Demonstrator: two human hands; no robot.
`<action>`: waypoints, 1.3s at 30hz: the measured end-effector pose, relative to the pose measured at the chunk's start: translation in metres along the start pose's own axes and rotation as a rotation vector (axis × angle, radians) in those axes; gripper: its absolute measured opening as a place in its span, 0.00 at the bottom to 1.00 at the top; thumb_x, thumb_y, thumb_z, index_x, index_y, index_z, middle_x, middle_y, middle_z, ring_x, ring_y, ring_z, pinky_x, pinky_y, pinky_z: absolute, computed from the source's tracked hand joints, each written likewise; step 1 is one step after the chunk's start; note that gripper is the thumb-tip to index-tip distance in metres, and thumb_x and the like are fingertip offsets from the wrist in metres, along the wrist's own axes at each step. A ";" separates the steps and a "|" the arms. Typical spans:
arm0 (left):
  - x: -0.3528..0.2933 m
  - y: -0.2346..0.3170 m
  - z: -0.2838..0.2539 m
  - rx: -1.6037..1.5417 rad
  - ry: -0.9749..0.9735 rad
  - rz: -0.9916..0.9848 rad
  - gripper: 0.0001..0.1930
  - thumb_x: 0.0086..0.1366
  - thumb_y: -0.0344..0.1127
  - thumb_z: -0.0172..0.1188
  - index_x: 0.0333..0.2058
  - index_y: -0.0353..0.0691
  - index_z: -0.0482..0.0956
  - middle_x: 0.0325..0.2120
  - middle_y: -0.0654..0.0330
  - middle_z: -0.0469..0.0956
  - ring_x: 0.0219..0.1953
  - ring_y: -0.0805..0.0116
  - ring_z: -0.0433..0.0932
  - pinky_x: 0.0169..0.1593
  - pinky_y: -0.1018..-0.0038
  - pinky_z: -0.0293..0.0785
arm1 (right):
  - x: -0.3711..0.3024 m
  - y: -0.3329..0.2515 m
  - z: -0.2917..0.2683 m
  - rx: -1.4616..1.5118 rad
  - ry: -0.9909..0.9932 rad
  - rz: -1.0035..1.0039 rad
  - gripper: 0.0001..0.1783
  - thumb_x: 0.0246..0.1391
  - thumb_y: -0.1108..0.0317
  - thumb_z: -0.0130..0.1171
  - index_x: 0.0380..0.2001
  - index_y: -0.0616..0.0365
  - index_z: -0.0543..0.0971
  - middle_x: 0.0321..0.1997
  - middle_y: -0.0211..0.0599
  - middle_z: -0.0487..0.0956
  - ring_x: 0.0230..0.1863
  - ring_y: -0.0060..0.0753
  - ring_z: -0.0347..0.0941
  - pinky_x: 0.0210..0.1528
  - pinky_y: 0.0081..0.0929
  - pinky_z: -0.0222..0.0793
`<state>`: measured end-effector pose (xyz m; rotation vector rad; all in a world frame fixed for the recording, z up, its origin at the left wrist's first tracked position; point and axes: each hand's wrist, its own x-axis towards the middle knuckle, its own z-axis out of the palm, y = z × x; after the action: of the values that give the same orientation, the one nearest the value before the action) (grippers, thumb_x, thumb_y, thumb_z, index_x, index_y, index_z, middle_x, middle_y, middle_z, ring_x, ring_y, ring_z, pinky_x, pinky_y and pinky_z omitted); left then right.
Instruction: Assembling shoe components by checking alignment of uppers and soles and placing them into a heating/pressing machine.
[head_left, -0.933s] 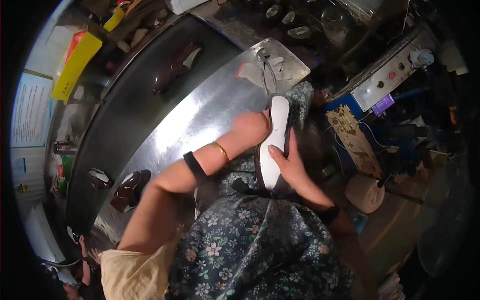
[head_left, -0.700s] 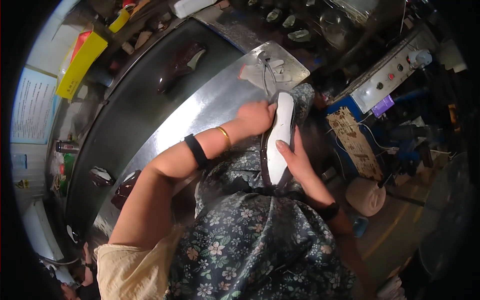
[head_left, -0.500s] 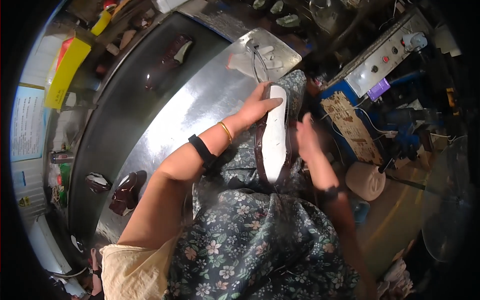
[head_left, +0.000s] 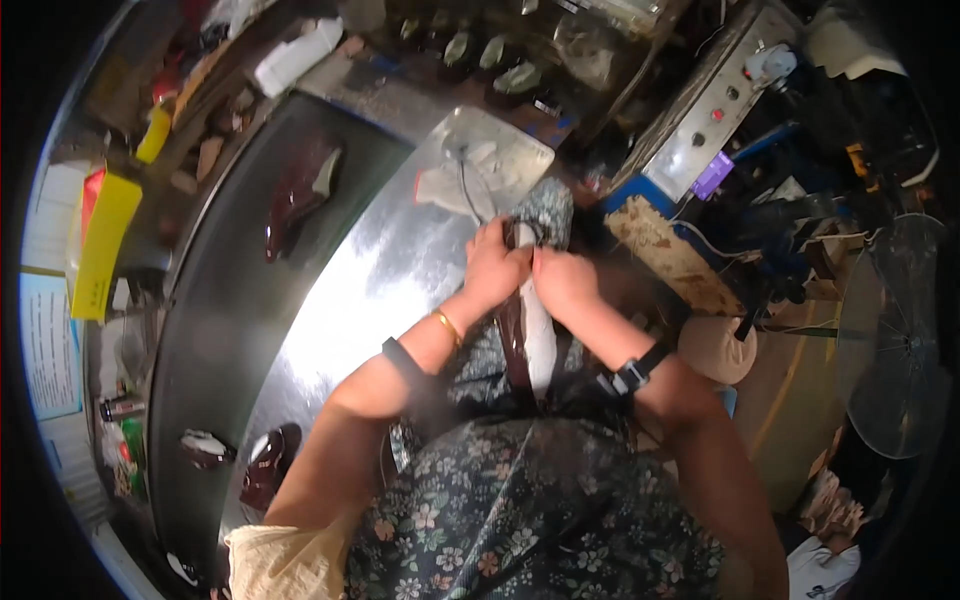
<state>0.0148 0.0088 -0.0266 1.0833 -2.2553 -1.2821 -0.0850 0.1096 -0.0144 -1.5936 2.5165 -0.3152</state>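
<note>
A glossy dark-maroon shoe (head_left: pixel 512 345) lies sole side up along my lap, its long white insole (head_left: pixel 540 335) facing me. At its far end my left hand (head_left: pixel 490 270) is closed around the shoe, thumb over the insole. My right hand (head_left: pixel 567 287) is curled tight against the same end, its fingertips meeting the left thumb. What the right fingers pinch is hidden. A dark curved edge shows just beyond both hands. Past the shoe, metal pincers (head_left: pixel 470 190) rest on a pale tray (head_left: pixel 535 155).
To the left runs a dark curved belt (head_left: pixel 215 350) beside a shiny metal surface (head_left: pixel 340 260). Maroon shoes (head_left: pixel 297 205) (head_left: pixel 265 470) lie there. At right stand a control panel (head_left: pixel 690 150), a thread cone (head_left: pixel 717 350) and a fan (head_left: pixel 897 340).
My right hand has come in from beside the shoe and closed at its far end, next to my left hand. The view has shifted, so the surroundings sit lower.
</note>
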 end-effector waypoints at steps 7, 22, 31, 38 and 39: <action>0.012 0.002 0.026 -0.470 -0.036 0.014 0.30 0.56 0.30 0.62 0.57 0.32 0.62 0.44 0.55 0.73 0.46 0.66 0.70 0.51 0.73 0.68 | -0.091 -0.019 -0.060 0.983 -0.127 0.283 0.41 0.51 0.54 0.62 0.64 0.52 0.56 0.54 0.55 0.71 0.53 0.54 0.70 0.53 0.36 0.67; -0.093 -0.032 -0.046 -0.723 -0.128 -0.147 0.18 0.63 0.26 0.57 0.51 0.29 0.68 0.44 0.56 0.75 0.48 0.68 0.73 0.53 0.73 0.69 | -0.143 0.218 -0.263 0.183 0.731 0.220 0.35 0.41 0.67 0.65 0.57 0.58 0.71 0.51 0.42 0.73 0.54 0.41 0.69 0.57 0.30 0.62; -0.098 -0.045 -0.047 -0.742 -0.007 -0.343 0.13 0.64 0.25 0.56 0.47 0.31 0.71 0.38 0.59 0.78 0.39 0.72 0.76 0.46 0.78 0.71 | -0.111 0.380 -0.351 0.197 0.611 0.623 0.38 0.35 0.55 0.63 0.57 0.39 0.74 0.60 0.60 0.68 0.57 0.51 0.70 0.55 0.33 0.65; -0.094 -0.039 -0.030 -0.654 -0.078 -0.241 0.09 0.63 0.24 0.57 0.42 0.32 0.76 0.34 0.63 0.78 0.36 0.77 0.75 0.43 0.81 0.72 | -0.081 0.357 -0.317 -0.206 0.460 0.805 0.39 0.40 0.46 0.59 0.61 0.28 0.67 0.66 0.55 0.60 0.55 0.54 0.69 0.56 0.39 0.67; -0.096 -0.035 -0.028 -0.680 -0.083 -0.248 0.09 0.63 0.24 0.57 0.42 0.32 0.76 0.34 0.64 0.78 0.35 0.77 0.74 0.43 0.81 0.72 | -0.081 0.349 -0.306 -0.330 0.444 0.836 0.37 0.45 0.44 0.55 0.63 0.22 0.64 0.69 0.56 0.55 0.58 0.61 0.66 0.56 0.43 0.67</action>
<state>0.1106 0.0531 -0.0332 1.0613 -1.5435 -2.0170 -0.4272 0.3576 0.1943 -0.4149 3.4270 -0.1512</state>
